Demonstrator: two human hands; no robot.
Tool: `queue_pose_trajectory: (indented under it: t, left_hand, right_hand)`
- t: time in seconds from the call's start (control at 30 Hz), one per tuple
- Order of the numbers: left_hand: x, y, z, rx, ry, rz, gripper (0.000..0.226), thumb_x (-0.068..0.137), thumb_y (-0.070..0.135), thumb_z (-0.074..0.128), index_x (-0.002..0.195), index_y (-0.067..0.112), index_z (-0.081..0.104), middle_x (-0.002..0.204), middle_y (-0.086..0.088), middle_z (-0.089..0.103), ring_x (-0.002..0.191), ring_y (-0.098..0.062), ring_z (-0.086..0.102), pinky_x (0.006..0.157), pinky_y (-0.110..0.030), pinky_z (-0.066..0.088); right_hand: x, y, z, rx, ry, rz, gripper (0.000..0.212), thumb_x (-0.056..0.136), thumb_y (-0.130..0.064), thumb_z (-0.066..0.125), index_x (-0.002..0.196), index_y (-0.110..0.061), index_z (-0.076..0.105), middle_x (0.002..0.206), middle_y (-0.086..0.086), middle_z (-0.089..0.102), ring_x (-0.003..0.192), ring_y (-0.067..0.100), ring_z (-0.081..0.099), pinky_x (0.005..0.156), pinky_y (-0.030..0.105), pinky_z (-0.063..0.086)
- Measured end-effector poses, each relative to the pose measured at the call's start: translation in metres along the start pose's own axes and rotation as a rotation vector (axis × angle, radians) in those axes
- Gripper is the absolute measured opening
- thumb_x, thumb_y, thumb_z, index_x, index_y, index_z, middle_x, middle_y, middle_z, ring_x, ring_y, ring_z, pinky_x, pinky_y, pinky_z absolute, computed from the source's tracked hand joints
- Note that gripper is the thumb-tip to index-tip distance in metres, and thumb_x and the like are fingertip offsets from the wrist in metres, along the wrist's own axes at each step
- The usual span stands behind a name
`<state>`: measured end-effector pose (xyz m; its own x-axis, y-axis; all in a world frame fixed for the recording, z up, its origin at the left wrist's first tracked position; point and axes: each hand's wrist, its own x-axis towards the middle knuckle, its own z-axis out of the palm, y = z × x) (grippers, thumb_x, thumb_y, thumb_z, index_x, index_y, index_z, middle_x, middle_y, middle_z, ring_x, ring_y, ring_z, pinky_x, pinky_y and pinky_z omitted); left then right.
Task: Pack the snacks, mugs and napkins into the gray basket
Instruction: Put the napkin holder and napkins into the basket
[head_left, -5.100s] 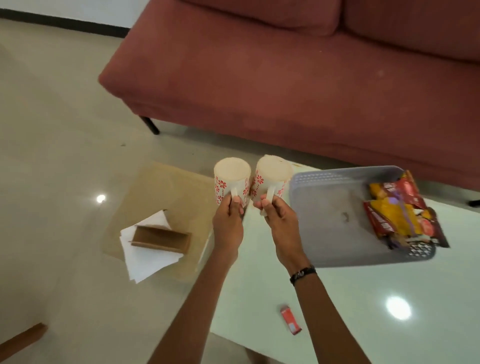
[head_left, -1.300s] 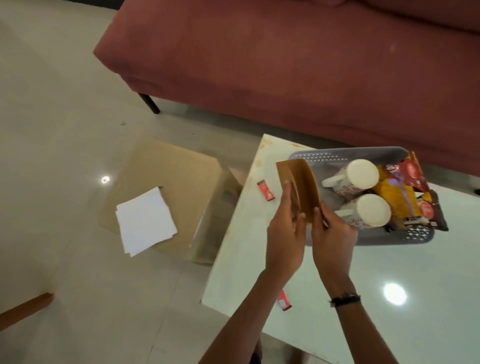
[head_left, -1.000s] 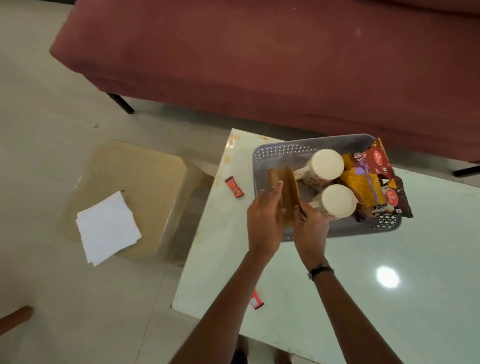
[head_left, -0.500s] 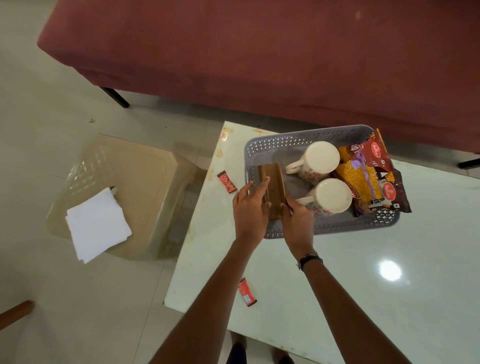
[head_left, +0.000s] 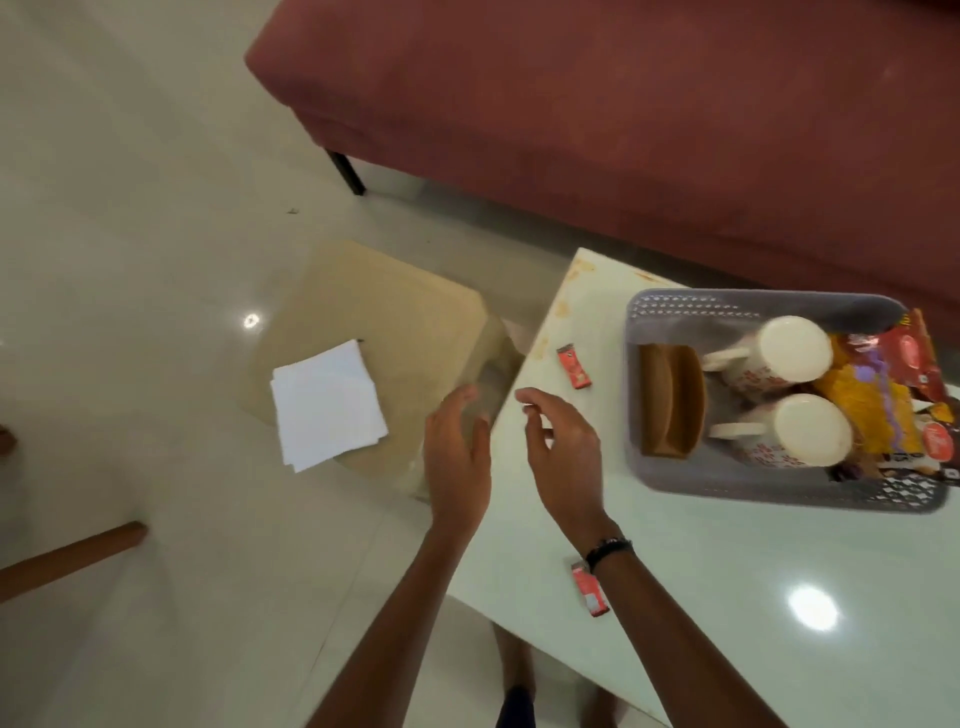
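The gray basket stands on the white table at the right. Inside it a brown napkin holder sits at the left end, two floral mugs lie on their sides in the middle, and snack packets fill the right end. A stack of white napkins lies on the beige stool to the left. My left hand and my right hand hover empty with fingers apart over the table's left edge, between basket and stool.
Two small red sachets lie on the table, one left of the basket, one under my right forearm. A red sofa stands behind the table. A wooden bar juts in at the lower left floor.
Both hands let go of the brown holder, which now rests in the basket's left end. The hands have pulled back leftward toward the stool, and the view has swung left.
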<state>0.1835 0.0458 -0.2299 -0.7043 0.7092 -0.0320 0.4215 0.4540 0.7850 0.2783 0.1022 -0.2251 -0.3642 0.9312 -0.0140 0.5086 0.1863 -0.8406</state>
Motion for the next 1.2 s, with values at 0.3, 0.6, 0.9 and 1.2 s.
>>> queue_pose_trajectory:
  t: [0.3, 0.6, 0.9, 1.2]
  left_hand:
    - [0.052, -0.117, -0.113, 0.116, 0.304, -0.340, 0.032, 0.088, 0.003, 0.053, 0.119, -0.003, 0.052, 0.124, -0.019, 0.056, 0.114, -0.037, 0.048, 0.101, -0.033, 0.030]
    - [0.090, -0.164, -0.134, -0.113, 0.179, -0.706, 0.050, 0.083, 0.014, 0.063, 0.122, 0.002, 0.034, 0.123, -0.023, 0.052, 0.109, -0.037, 0.055, 0.097, -0.048, 0.045]
    - [0.096, -0.152, -0.140, -0.250, -0.012, -0.719, 0.008, 0.080, 0.012, 0.059, 0.087, 0.013, 0.055, 0.079, 0.006, 0.056, 0.073, -0.014, 0.052, 0.055, -0.021, 0.039]
    - [0.081, -0.092, -0.128, -0.559, -0.240, -0.710, 0.044, 0.076, 0.004, 0.053, 0.118, 0.013, 0.047, 0.109, -0.005, 0.061, 0.095, -0.024, 0.059, 0.072, -0.035, 0.053]
  right_hand:
    - [0.026, -0.065, 0.147, 0.072, -0.315, 0.127, 0.030, 0.092, -0.006, 0.048, 0.120, -0.001, 0.057, 0.121, 0.012, 0.063, 0.112, 0.024, 0.057, 0.096, 0.032, 0.048]
    - [0.026, -0.071, 0.202, -0.091, -0.404, 0.211, 0.045, 0.086, -0.009, 0.060, 0.128, -0.006, 0.046, 0.128, 0.008, 0.042, 0.116, 0.024, 0.043, 0.091, 0.021, 0.035]
    - [0.034, -0.072, 0.198, 0.265, -0.348, 0.477, 0.046, 0.080, -0.013, 0.069, 0.122, -0.014, 0.051, 0.103, -0.006, 0.060, 0.089, 0.011, 0.057, 0.062, 0.009, 0.043]
    - [0.031, -0.060, 0.138, 0.487, -0.335, 0.581, 0.031, 0.079, -0.028, 0.074, 0.107, -0.022, 0.062, 0.103, -0.005, 0.068, 0.092, 0.014, 0.064, 0.076, 0.028, 0.056]
